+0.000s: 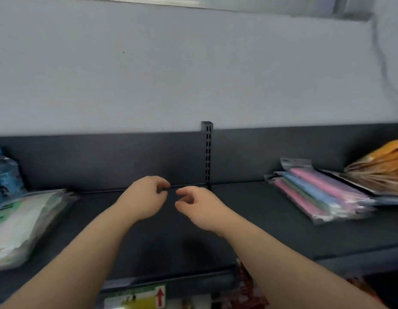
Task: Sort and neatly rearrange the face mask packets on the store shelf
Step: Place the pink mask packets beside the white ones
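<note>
Dark shelf (260,219); left hand (146,197), right hand (200,208) loosely curled, empty; mask packets (323,197) well right.

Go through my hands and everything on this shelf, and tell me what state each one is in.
Left hand: empty, fingers loosely curled.
Right hand: empty, fingers loosely curled.
Pastel packets: stacked flat, right side.
Orange packets: fanned out, untidy.
White packets: piled, left side.

Matt dark metal shelf (249,221); glossy clear-plastic mask packets (320,197); smooth matt painted wall (149,74).
</note>
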